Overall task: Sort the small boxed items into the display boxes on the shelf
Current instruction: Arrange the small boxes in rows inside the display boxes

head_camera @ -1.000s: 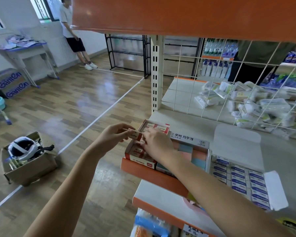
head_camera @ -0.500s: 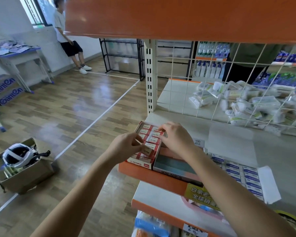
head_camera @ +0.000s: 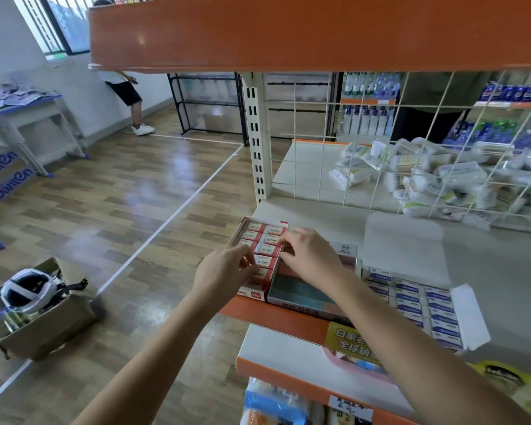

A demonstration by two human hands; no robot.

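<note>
A red display box (head_camera: pixel 248 293) sits at the left end of the shelf (head_camera: pixel 503 271), filled with rows of small red-and-white boxed items. One small red box (head_camera: pixel 266 249) lies slightly tilted in the right-hand row. My left hand (head_camera: pixel 224 273) holds its left end with curled fingertips. From the other side, my right hand (head_camera: pixel 311 256) pinches its right end between thumb and forefinger. My hands hide parts of the lower rows.
Next to it stand a pastel display box (head_camera: pixel 301 294) and an open carton of blue-and-white boxes (head_camera: pixel 411 299) with raised flaps. A wire grid (head_camera: pixel 380 167) backs the shelf and an orange upper shelf (head_camera: pixel 319 32) hangs overhead. On the floor lies a cardboard box (head_camera: pixel 43 329) with a helmet. A person (head_camera: pixel 123 87) stands by the far wall.
The small red box I held above the display box has come down into its right-hand row. Both hands have followed it and closed in on its ends.
</note>
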